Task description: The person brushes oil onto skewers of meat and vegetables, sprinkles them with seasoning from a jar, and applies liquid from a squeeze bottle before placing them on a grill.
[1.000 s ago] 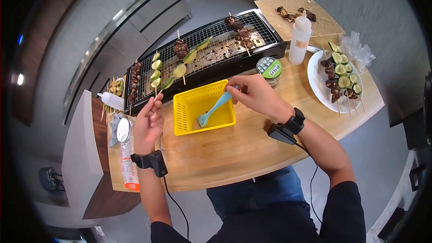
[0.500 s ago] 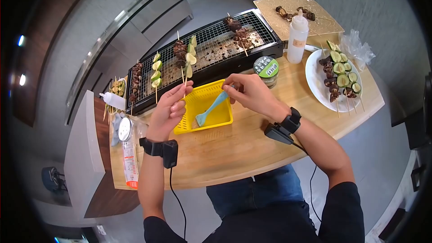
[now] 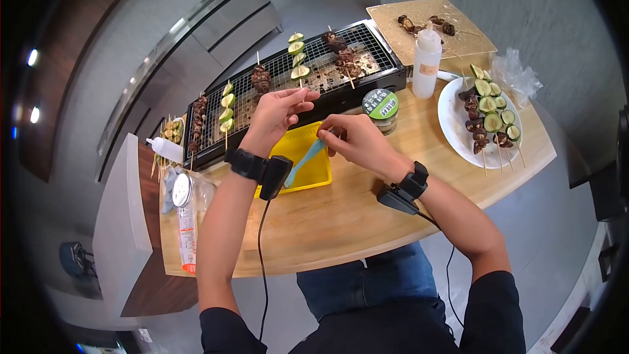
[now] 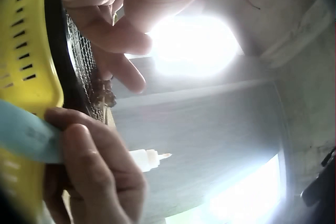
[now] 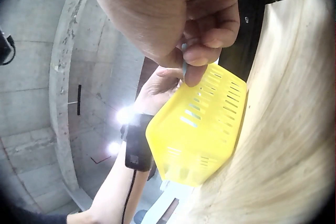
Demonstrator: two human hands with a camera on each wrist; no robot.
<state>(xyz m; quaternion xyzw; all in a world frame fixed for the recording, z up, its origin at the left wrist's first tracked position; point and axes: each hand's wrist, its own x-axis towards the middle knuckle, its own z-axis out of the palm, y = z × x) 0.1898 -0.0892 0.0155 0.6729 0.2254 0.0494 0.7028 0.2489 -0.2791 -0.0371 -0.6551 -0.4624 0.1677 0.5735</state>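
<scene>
Between thumb and fingers, my left hand (image 3: 278, 115) pinches the lower stick end of a zucchini skewer (image 3: 298, 59), which lies over the middle of the grill (image 3: 314, 82). My right hand (image 3: 357, 141) grips the top of a light blue brush (image 3: 304, 162), its lower end inside the yellow basket (image 3: 313, 185). In the left wrist view the brush handle (image 4: 31, 132) shows between the right fingers, beside the basket. The right wrist view shows the right hand (image 5: 184, 19) curled above the basket (image 5: 199, 124). Whether the skewer touches the grate, I cannot tell.
Several other skewers lie on the grill, including a mushroom one (image 3: 261, 80). To the right stand a green-lidded jar (image 3: 381, 108), a squeeze bottle (image 3: 426, 65) and a white plate (image 3: 452, 131) of skewers. A shaker jar (image 3: 183, 191) stands at the left.
My left hand has carried the zucchini skewer rightward, past the mushroom skewer to the middle of the grill, and turned it upright. My right hand, with the brush, has shifted slightly left.
</scene>
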